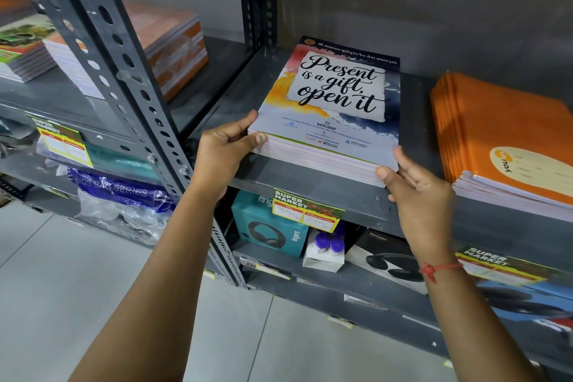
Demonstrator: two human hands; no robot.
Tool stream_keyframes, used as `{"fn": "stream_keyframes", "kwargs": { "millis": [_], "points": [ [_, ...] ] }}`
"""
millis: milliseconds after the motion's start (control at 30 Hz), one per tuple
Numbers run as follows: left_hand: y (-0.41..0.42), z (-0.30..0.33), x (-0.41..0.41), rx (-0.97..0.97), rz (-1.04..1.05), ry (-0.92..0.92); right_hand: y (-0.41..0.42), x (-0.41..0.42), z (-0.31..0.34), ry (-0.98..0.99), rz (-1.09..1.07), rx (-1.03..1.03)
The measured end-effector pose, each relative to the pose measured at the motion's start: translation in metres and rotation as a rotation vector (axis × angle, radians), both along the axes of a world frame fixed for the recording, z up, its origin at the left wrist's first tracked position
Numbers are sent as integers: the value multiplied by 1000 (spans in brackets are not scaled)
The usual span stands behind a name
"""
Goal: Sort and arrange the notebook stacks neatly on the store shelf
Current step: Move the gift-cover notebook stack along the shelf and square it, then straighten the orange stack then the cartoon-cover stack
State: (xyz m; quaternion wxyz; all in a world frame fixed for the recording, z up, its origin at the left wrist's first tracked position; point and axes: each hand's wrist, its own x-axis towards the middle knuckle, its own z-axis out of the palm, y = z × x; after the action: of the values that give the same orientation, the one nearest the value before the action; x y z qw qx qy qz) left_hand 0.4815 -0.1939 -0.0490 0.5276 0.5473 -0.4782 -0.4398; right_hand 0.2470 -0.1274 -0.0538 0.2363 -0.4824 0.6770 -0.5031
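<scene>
A stack of notebooks [335, 96] with a colourful "Present is a gift, open it" cover lies on the grey metal shelf [310, 178]. My left hand [223, 152] grips the stack's near left corner, thumb on its front edge. At the near right corner, my right hand [415, 189] presses the stack with thumb and fingers. To the right of it lies a stack of orange notebooks [502, 139], apart from the first.
A slotted steel upright [124, 71] stands left of my left arm. Beyond it, the neighbouring shelf holds further notebook stacks [167, 43]. Yellow price tags [307, 211] hang on the shelf edge. Below sit headphone boxes [269, 226] and a small carton [324, 251].
</scene>
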Motion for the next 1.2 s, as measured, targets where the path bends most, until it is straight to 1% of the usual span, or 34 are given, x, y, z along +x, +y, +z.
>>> {"fn": "stream_keyframes", "kwargs": {
  "millis": [100, 367, 467, 500, 567, 633, 667, 733, 767, 800, 833, 900, 1000, 1033, 1100, 1200],
  "points": [
    [0, -2, -1, -24, 37, -18, -1, 1, 0, 7, -15, 4],
    [0, -6, 0, -46, 28, -44, 0, -1, 0, -7, -3, 27],
    [4, 0, -1, -12, 13, -31, 4, -5, 4, -53, 69, 32],
    [8, 2, -4, -6, 45, -16, 7, -8, 6, -99, 102, 36],
    [22, 4, -16, -45, 236, -20, 17, -18, 6, -190, 120, 54],
    [44, 12, -45, -130, 426, -133, 34, -40, 3, -191, 25, 15],
    [54, 15, -63, -198, 448, -212, 44, -51, 0, -149, -66, -45],
    [72, 21, -108, -384, 341, -336, 62, -84, -2, -44, -282, -207],
    [79, 23, -132, -456, 259, -375, 70, -104, -1, 6, -370, -289],
    [84, 22, -155, -488, 186, -395, 76, -124, 2, 42, -429, -345],
    [89, 22, -175, -467, 126, -388, 80, -141, 5, 54, -462, -366],
    [98, 18, -215, -343, 24, -294, 87, -180, 9, 3, -449, -310],
    [97, 9, -255, -130, -141, -171, 88, -219, 14, -143, -262, -89],
    [94, 8, -264, -72, -181, -140, 87, -227, 15, -159, -194, -34],
    [85, 9, -275, -2, -194, -80, 84, -240, 15, -129, -86, -3],
    [78, 10, -280, 41, -168, 9, 80, -249, 14, -82, -6, 5]
  ]
}}
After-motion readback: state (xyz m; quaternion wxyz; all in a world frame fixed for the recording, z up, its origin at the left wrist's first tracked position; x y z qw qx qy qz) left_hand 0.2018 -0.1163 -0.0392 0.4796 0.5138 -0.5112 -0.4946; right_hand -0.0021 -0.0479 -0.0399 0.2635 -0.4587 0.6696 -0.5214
